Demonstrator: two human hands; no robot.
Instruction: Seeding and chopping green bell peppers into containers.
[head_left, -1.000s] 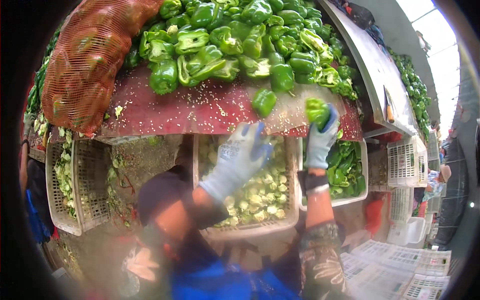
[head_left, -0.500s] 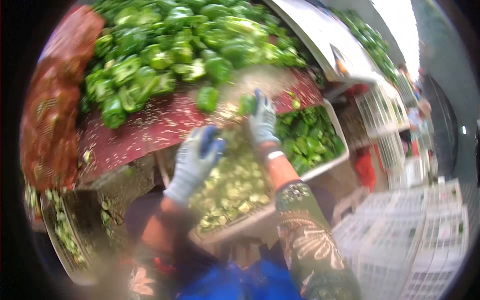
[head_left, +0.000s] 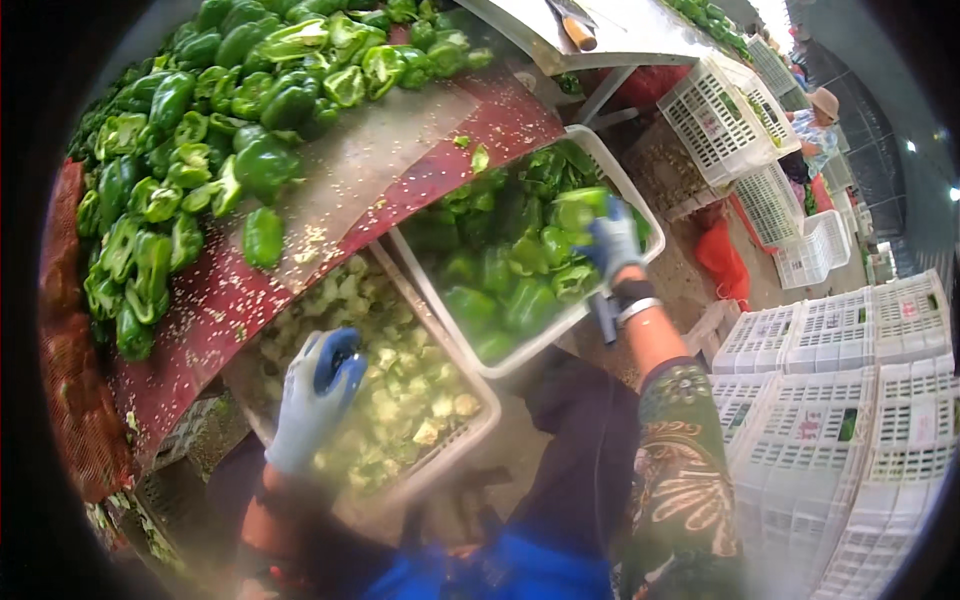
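Observation:
My right hand [head_left: 616, 240], in a grey-and-blue glove, is over the right side of a white crate [head_left: 482, 360] of cut green peppers. Its fingers are closed against a pale green pepper piece [head_left: 580, 208], smeared by motion. My left hand [head_left: 318, 395], gloved alike, hovers above the left part of a second crate [head_left: 478, 440] full of pale pepper cores [head_left: 415, 385]. Its thumb and fingers curl together, and whatever they may hold is hidden. A single green pepper [head_left: 263, 238] lies on the seed-strewn red table [head_left: 350, 205], beyond my left hand.
A large heap of green peppers [head_left: 265, 160] covers the table's far left, beside a red mesh sack [head_left: 75, 400]. White crates [head_left: 810, 400] are stacked at right. A knife [head_left: 577, 30] lies on a white tabletop. Another person [head_left: 818, 130] is at far right.
My right hand has gone from the table's edge to above the pepper crate, carrying a pepper piece. My left hand stays over the core crate. The whole view has shifted rightward.

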